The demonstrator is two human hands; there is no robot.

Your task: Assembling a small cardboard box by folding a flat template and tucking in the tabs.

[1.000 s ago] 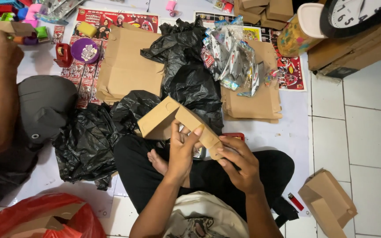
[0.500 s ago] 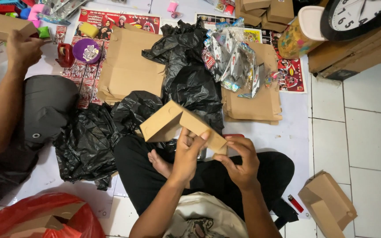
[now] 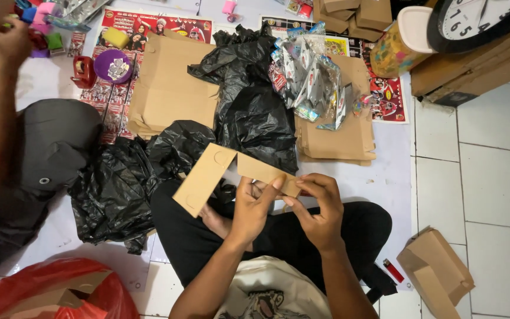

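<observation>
White tile floor [image 3: 491, 177]; left hand [image 3: 254, 207] and right hand [image 3: 320, 210] pinch flat cardboard box [image 3: 219, 174].

1. White tiled floor [image 3: 497, 177] carries everything.
2. Black plastic bags [image 3: 249, 112] sprawl across its middle.
3. Flat brown cardboard stacks [image 3: 169, 88] lie toward the far edge.
4. A folded cardboard box [image 3: 435, 272] and red lighter [image 3: 392, 270] sit near the right corner.
5. A red plastic bag [image 3: 48, 292] fills the near left corner.

black plastic bags [image 3: 249, 112], flat cardboard stacks [image 3: 169, 88], a wall clock [image 3: 473, 20], a red lighter [image 3: 393, 270].
</observation>
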